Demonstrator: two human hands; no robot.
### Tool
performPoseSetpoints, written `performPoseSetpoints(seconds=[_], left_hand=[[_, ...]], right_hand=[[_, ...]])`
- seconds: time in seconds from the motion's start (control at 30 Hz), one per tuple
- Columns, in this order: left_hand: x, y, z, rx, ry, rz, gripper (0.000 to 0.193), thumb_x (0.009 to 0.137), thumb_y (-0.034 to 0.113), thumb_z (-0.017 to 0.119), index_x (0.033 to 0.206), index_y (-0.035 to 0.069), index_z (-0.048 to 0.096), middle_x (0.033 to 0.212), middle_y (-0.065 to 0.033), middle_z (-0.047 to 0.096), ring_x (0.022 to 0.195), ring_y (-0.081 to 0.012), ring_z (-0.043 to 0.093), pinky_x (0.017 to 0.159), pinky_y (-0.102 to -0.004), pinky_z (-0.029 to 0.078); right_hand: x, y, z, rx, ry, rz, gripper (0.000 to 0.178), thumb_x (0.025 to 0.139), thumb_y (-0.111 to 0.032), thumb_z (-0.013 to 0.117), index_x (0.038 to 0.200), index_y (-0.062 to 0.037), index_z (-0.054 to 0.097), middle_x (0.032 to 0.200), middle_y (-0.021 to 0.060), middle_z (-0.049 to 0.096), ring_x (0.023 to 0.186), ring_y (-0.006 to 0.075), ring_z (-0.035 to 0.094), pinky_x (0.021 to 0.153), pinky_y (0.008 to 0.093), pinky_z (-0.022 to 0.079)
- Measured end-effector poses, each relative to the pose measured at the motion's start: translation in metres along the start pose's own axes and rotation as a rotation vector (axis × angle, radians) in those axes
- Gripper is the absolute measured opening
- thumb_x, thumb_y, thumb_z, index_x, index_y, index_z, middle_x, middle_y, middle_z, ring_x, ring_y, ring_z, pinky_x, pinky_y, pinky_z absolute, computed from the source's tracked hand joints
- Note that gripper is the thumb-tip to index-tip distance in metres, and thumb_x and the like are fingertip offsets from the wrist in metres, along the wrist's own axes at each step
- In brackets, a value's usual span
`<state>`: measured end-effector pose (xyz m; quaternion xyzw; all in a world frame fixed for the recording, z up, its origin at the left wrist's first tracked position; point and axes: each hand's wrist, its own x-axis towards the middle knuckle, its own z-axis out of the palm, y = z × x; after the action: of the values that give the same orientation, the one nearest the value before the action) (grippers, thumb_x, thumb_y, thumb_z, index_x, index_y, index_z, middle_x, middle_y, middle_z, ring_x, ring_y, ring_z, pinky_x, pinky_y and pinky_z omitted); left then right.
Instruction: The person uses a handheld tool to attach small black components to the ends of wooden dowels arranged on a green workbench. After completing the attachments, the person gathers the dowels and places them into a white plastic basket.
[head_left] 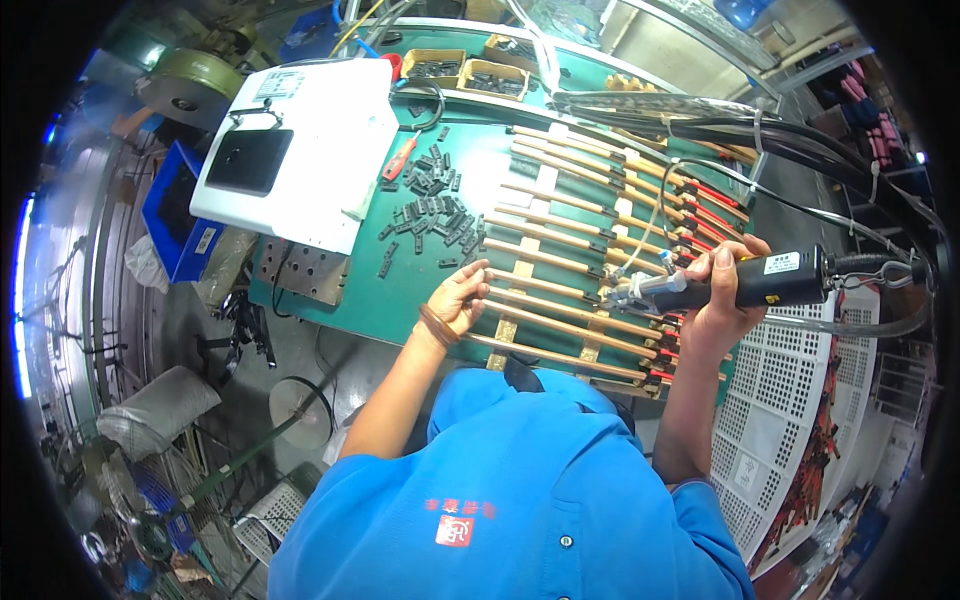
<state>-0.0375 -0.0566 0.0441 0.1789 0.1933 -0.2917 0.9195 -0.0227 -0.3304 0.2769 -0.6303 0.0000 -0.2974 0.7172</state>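
Note:
My right hand (pixel 724 292) grips a black cylindrical electric screwdriver (pixel 785 280). Its silver head (pixel 640 292) points left, over the dark fittings on a row of wooden sticks (pixel 545 255). The sticks lie side by side on pale crosswise rails (pixel 527 247), with black and red parts toward their right ends. At the sticks' left ends, my left hand (pixel 461 298) has thumb and fingers pinched together; what is between them, if anything, is too small to tell. Beyond it, small black rectangular parts (pixel 437 213) lie loose in a pile on the green table (pixel 385 300).
A red-handled screwdriver (pixel 400 157) lies beside a white machine (pixel 310 150). Yellow boxes (pixel 497 80) of dark parts stand at the back. Cables and a hose (pixel 820 150) cross from the right, above white perforated crates (pixel 765 430). A blue bin (pixel 182 215) is at left.

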Motion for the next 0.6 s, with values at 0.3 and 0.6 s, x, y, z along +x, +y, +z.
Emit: performPoseSetpoints(seconds=[0.3,0.6], left_hand=[[0.007,-0.035,0.032,-0.01,-0.098,-0.092,0.023,0.093,0.01,0.054,0.115,0.005,0.054,0.095,-0.003,0.058,0.084,-0.0123,0.059,0.072,-0.0253,0.053],[0.004,-0.05,0.032,-0.188,-0.19,-0.188,0.02,0.096,0.017,0.048,0.113,0.01,0.057,0.118,-0.0062,0.059,0.113,-0.0216,0.054,0.101,-0.0482,0.041]], right_hand=[[-0.014,-0.004,0.011,-0.02,0.054,0.011,0.032,0.085,0.001,0.056,0.115,-0.0007,0.045,0.078,0.0057,0.053,0.063,0.0122,0.054,0.055,0.026,0.051],[-0.021,-0.003,0.004,-0.016,0.106,0.043,0.034,0.084,0.005,0.056,0.115,0.0019,0.044,0.082,0.0082,0.057,0.062,0.0113,0.056,0.062,0.0265,0.05]])
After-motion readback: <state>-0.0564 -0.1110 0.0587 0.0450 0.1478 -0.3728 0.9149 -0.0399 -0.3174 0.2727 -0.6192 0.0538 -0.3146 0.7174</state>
